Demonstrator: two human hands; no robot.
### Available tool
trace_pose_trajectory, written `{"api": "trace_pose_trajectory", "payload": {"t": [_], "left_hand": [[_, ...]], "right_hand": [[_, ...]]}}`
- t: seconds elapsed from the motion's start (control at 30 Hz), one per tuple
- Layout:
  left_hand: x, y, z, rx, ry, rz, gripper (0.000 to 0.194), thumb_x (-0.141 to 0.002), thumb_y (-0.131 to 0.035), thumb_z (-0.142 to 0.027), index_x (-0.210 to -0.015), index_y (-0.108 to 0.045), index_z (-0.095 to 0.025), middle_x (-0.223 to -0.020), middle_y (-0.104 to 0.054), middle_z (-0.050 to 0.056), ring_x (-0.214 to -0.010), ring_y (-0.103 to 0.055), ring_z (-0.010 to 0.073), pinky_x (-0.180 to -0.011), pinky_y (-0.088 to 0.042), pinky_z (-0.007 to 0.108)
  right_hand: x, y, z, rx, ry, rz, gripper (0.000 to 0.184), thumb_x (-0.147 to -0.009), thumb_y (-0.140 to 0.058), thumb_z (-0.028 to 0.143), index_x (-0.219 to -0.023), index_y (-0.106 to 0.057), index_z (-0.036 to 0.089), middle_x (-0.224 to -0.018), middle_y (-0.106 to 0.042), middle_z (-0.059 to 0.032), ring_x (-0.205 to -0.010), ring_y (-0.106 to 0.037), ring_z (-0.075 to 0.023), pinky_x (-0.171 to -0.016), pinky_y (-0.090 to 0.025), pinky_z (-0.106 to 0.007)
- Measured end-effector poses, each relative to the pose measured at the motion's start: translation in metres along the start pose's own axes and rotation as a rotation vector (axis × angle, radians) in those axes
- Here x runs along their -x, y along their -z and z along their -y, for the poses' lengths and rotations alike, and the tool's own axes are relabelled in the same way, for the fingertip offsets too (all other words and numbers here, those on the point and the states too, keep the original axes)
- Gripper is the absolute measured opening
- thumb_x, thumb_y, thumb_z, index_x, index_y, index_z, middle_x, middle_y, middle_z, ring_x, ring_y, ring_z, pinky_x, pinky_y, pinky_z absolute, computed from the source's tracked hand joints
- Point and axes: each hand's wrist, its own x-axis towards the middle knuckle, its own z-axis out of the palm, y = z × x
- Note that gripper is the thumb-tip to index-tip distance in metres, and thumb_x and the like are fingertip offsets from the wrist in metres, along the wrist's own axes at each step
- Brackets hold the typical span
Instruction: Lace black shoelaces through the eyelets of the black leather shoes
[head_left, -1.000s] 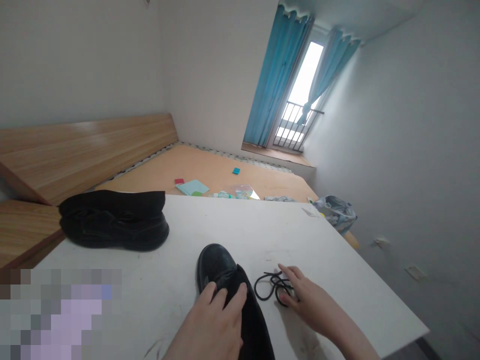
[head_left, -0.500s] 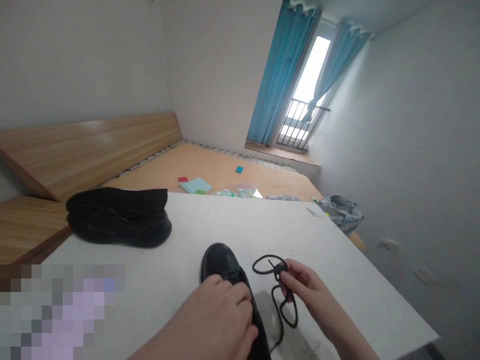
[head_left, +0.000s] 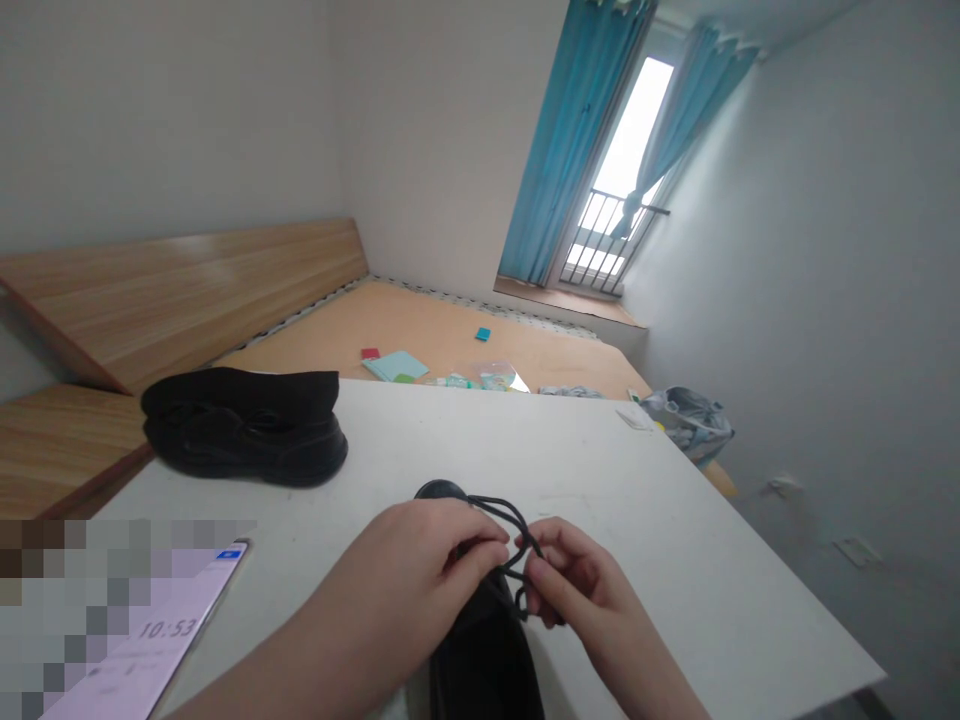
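A black leather shoe [head_left: 480,650] lies toe-away on the white table [head_left: 600,470], right in front of me. My left hand [head_left: 420,570] rests over its upper, fingers curled and pinching a black shoelace [head_left: 501,512]. My right hand [head_left: 570,585] is closed on the same lace just to the right, above the shoe. The lace loops between the two hands. Most of the shoe's upper is hidden under my hands.
A second black shoe [head_left: 247,435] lies on the table's far left. A phone [head_left: 150,640] with a lit screen sits at the near left. Beyond the table is a wooden bed frame [head_left: 187,290] with small scattered items [head_left: 442,370], and a bag [head_left: 690,420] by the right wall.
My right hand picked the lace up off the table and carried it left over the shoe. My left hand moved from holding the shoe to pinching the lace as well.
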Motion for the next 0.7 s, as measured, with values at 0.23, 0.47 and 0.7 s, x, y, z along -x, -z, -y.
{"api": "trace_pose_trajectory", "payload": {"t": [0.23,0.47,0.7], "left_hand": [[0.003,0.021,0.014,-0.151,0.06,-0.189,0.032,-0.097,-0.036,-0.031,-0.097,-0.068,-0.025,-0.099,-0.075,0.001,-0.093,-0.068,0.0222,-0.081,-0.047,0.033],[0.005,0.035,0.028,-0.501,0.135,-0.403,0.037,-0.096,-0.032,-0.026,-0.112,-0.064,-0.019,-0.111,-0.071,0.008,-0.101,-0.067,0.0279,-0.086,-0.051,0.042],[0.013,0.046,0.034,-0.888,0.451,-0.279,0.03,-0.094,-0.034,-0.013,-0.104,-0.062,-0.019,-0.089,-0.07,0.01,-0.079,-0.07,0.0316,-0.059,-0.049,0.039]], "right_hand": [[-0.003,0.054,-0.022,-0.004,0.07,-0.373,0.051,-0.08,-0.072,0.054,-0.114,-0.059,0.018,-0.063,-0.059,0.0038,-0.063,-0.049,-0.0121,-0.062,-0.039,-0.023],[0.007,0.094,-0.026,-0.774,-0.081,-0.371,0.029,-0.065,-0.087,0.022,-0.081,-0.063,0.019,-0.047,-0.042,0.0122,-0.045,-0.043,-0.0048,-0.054,-0.048,-0.019],[0.038,0.16,-0.031,-1.05,0.04,-0.657,0.035,-0.061,-0.067,0.003,-0.09,-0.066,0.022,-0.059,-0.062,0.0085,-0.049,-0.059,-0.0069,-0.061,-0.06,-0.02]]}}
